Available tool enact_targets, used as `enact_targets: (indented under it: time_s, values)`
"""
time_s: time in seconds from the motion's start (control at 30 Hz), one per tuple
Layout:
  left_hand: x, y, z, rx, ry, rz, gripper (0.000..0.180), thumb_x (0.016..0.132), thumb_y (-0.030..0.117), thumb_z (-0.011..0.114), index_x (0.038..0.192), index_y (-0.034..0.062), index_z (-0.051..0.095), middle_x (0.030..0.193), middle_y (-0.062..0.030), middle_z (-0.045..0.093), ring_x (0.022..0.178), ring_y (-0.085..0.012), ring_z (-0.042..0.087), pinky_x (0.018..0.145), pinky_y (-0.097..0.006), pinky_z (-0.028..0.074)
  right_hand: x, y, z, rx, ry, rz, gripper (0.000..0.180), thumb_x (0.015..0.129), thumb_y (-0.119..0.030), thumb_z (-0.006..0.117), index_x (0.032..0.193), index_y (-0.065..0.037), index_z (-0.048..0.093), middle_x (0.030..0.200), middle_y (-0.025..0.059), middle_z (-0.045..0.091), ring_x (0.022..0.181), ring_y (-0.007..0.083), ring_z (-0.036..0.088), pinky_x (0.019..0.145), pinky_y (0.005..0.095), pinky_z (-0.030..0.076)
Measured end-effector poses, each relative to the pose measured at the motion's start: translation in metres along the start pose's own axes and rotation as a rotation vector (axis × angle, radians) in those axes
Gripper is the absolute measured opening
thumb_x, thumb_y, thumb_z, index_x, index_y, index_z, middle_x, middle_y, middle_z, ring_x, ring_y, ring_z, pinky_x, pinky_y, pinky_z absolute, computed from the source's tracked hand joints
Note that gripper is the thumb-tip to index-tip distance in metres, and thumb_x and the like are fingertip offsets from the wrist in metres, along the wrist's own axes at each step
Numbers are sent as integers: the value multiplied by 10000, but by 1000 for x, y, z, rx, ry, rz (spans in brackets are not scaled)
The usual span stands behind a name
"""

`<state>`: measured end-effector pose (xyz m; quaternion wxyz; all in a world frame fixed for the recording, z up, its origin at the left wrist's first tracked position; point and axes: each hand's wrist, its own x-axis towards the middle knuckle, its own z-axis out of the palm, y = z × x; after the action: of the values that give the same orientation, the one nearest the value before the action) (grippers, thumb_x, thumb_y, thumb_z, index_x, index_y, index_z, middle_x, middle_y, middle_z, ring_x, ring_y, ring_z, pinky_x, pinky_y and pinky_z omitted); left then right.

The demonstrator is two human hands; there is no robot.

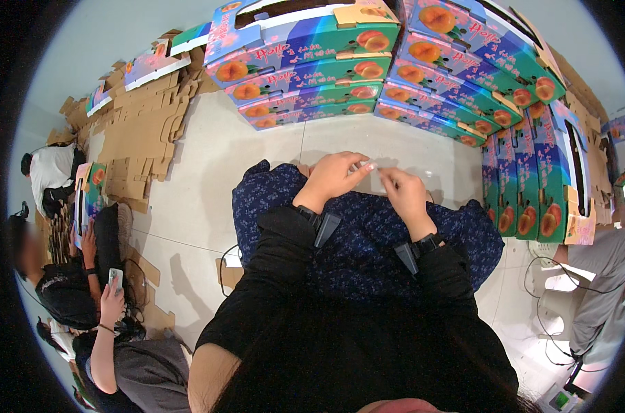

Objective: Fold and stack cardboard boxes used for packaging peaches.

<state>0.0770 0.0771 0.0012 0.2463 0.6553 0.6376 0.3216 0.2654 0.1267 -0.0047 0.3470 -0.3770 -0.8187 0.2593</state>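
Both my hands are raised above my lap, which dark blue patterned cloth [367,241] covers. My left hand [332,177] has its thumb and forefinger brought together around a tiny pale bit [372,166], too small to name. Just to the right, my right hand [407,196] is closed with curled fingers, its fingertips turned toward the left ones with a small gap between. Whatever it may hold does not show. Nearest beyond the hands stands a stack of printed fruit cartons [302,72] with peach pictures and handle slots.
More carton stacks stand ahead right [464,65] and at the right [533,175]. Flattened brown cardboard [137,127] lies on the left floor. At left, one person holds a phone [115,279]; another touches a carton [89,193]. A person's grey trousers [601,275] and cables show at right.
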Motion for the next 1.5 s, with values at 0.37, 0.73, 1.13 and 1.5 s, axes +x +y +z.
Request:
enact_targets:
  time_s: [0.37, 0.73, 1.13, 1.5]
  values:
    - [6, -8, 11, 16, 439, 264, 358, 911, 379, 550, 998, 56, 676, 905, -153, 662, 914, -336, 619, 785, -383, 490, -3, 11, -20, -167, -721, 260, 568, 882, -552, 501, 1070, -40, 659, 913, 221, 665, 906, 394, 621, 785, 449, 484]
    - [7, -17, -5, 12, -14, -89, 527, 944, 480, 440, 794, 35, 679, 643, -139, 626, 654, -330, 622, 629, -417, 471, 129, 23, -187, -512, 416, -240, 579, 741, -163, 731, 1250, -8, 503, 1257, 208, 530, 1200, 364, 483, 1016, 440, 374]
    - [24, -30, 2, -3, -103, -202, 656, 906, 613, 396, 911, 37, 709, 829, -162, 662, 845, -338, 626, 753, -417, 486, 277, 66, -292, -751, 18, -31, 921, 596, -568, 791, 1240, 47, 555, 1181, 225, 602, 1104, 327, 581, 944, 366, 452]
    - [25, -21, -10, -39, -101, -182, 596, 942, 534, 390, 972, 20, 692, 913, -194, 663, 879, -367, 617, 774, -431, 478, 251, 7, -281, -808, -36, -55, 825, 615, -575, 777, 1223, -51, 587, 1190, 205, 576, 1095, 317, 563, 952, 395, 432]
